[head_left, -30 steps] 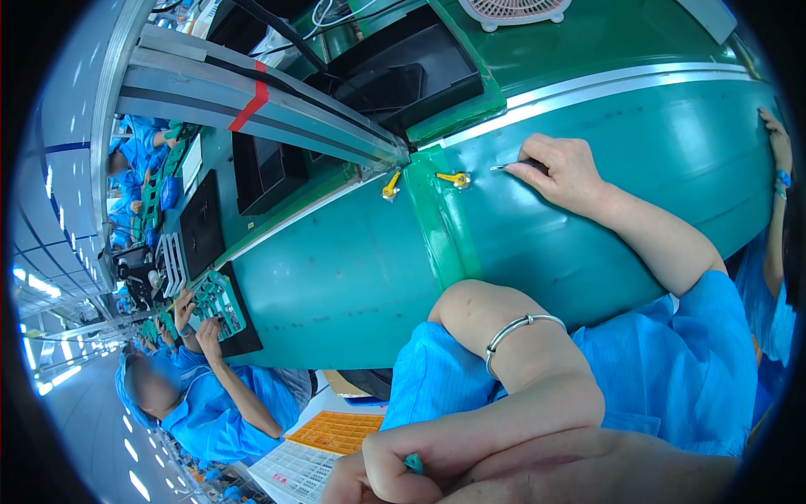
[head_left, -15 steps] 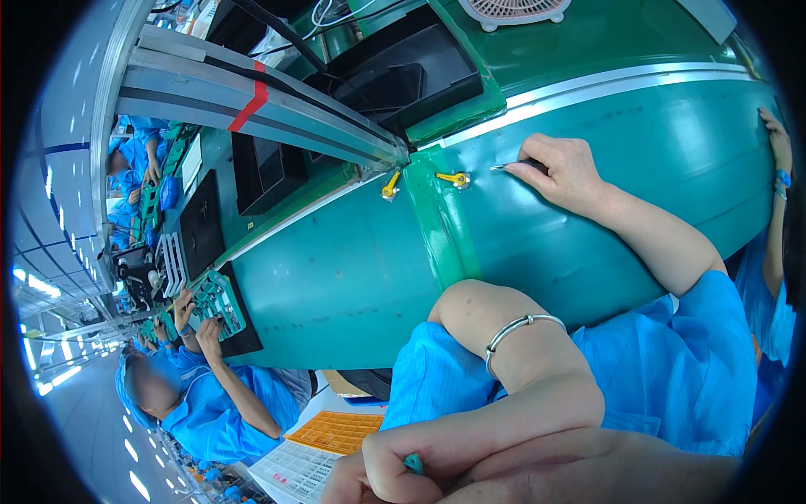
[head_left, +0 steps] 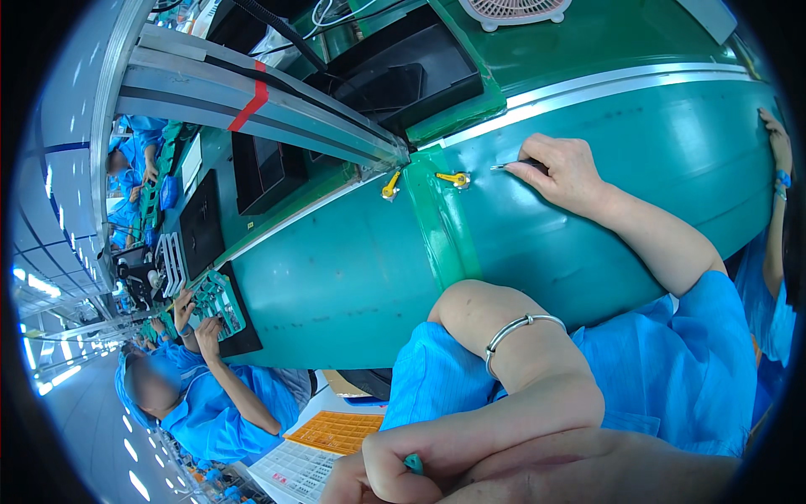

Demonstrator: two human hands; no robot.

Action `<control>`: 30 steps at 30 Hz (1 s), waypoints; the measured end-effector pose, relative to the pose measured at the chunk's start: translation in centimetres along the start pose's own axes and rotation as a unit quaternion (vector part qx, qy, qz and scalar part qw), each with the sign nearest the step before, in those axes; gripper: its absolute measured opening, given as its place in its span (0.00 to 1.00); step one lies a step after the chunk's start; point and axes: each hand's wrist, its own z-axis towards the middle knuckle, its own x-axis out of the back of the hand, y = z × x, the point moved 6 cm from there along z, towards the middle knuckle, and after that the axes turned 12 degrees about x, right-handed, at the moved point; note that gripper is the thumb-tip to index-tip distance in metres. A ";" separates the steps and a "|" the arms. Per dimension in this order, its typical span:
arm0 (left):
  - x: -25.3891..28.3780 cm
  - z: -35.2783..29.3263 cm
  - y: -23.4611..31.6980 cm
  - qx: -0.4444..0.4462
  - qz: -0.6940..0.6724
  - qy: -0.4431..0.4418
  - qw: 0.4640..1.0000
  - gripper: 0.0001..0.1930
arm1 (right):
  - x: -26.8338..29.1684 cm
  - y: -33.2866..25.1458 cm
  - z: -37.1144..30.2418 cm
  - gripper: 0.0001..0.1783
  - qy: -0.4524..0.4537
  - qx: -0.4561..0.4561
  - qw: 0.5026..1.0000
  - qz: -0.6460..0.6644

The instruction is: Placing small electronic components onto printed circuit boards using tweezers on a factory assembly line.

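Note:
My right hand (head_left: 561, 172) rests on the green bench mat (head_left: 353, 260). Its fingers are closed round a slim dark tool (head_left: 499, 167) with a narrow metal tip pointing left; it looks like tweezers, though most of it is hidden in the hand. My left arm, with a silver bangle (head_left: 514, 333), is bent with the elbow at the bench's near edge. At the lower edge, close to the camera, my left hand (head_left: 478, 437) has its fingers curled in. A small teal bit (head_left: 412, 463) shows between them; what it belongs to is hidden.
Two yellow-handled latches (head_left: 454, 180) flank a green tape strip (head_left: 437, 220). A metal post (head_left: 319, 118) and black trays (head_left: 411, 84) stand beyond. At left, a co-worker (head_left: 222, 395) handles a green circuit board (head_left: 220, 304). An orange tray (head_left: 336, 431) lies below; another person's hand (head_left: 777, 139) is far right.

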 end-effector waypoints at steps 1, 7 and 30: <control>-0.2 0.1 0.6 0.000 0.000 0.000 1.000 0.08 | 0.0 0.0 0.0 0.18 -0.001 -0.001 1.000 0.000; -0.9 -0.2 0.1 0.032 0.035 -0.005 0.999 0.09 | 0.1 0.0 -0.1 0.15 0.011 0.002 1.000 0.004; -2.6 -1.5 -2.8 0.261 -0.115 0.010 0.959 0.08 | 0.1 -0.1 -0.2 0.15 0.015 0.009 1.000 -0.001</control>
